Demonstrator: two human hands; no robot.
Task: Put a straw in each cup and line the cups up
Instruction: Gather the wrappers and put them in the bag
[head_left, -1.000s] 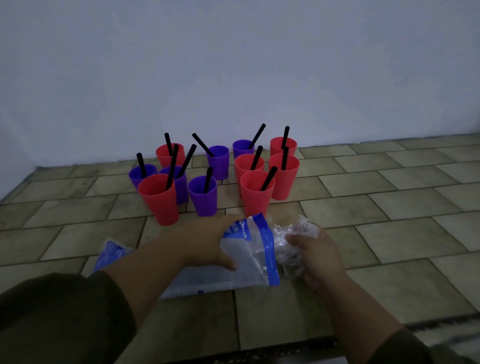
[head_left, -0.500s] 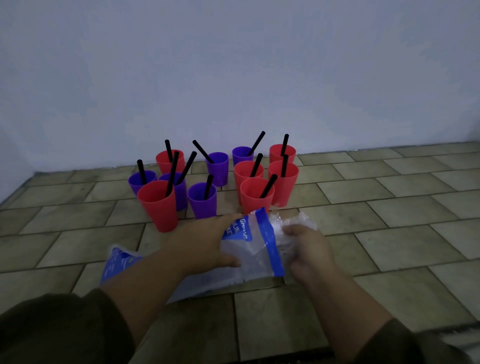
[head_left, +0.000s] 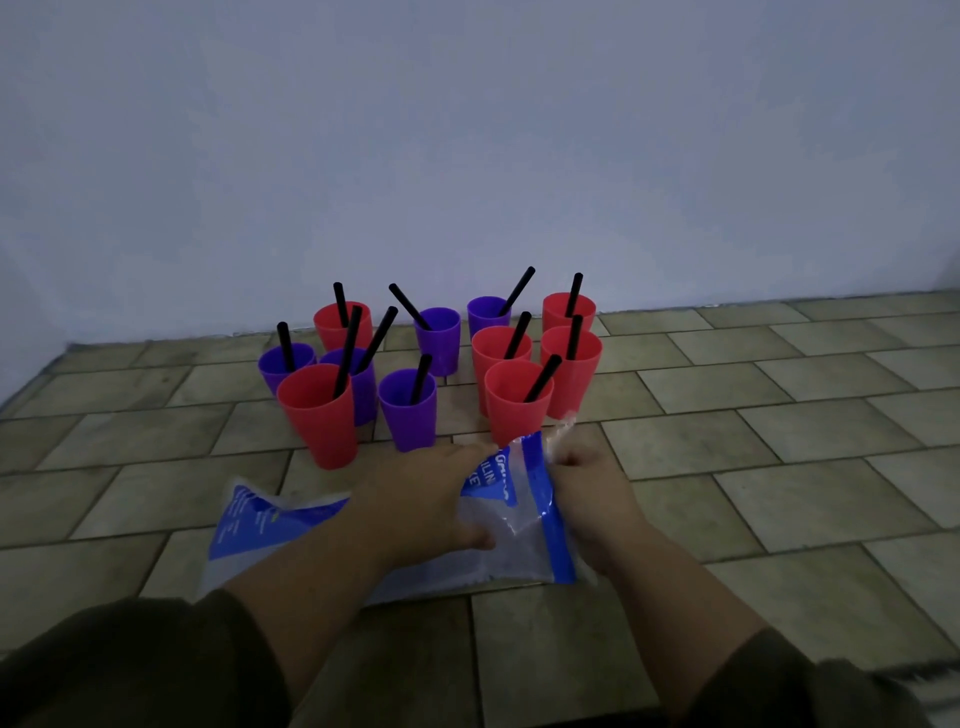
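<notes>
A pale wall (head_left: 467, 130) fills the upper half of my view, and the tiled floor (head_left: 779, 467) runs from its foot toward me. A clear plastic bag (head_left: 260, 519) with blue print lies flat on the tiles just in front of me. My 2 hands are close together on its right end, apart but with only a blue strip of bag between them. My left hand (head_left: 426, 499) lies palm down on the bag, fingers stretched forward and thumb out to the side. My right hand (head_left: 592, 493) is curled into a fist around the crumpled clear end. Just beyond my fingers, between the bag and the wall, stand 11 cups (head_left: 319, 431) in a loose cluster, all upright: 6 red, 5 purple. Each holds 1 of the 11 black straws (head_left: 347, 353), leaning against the rim.
</notes>
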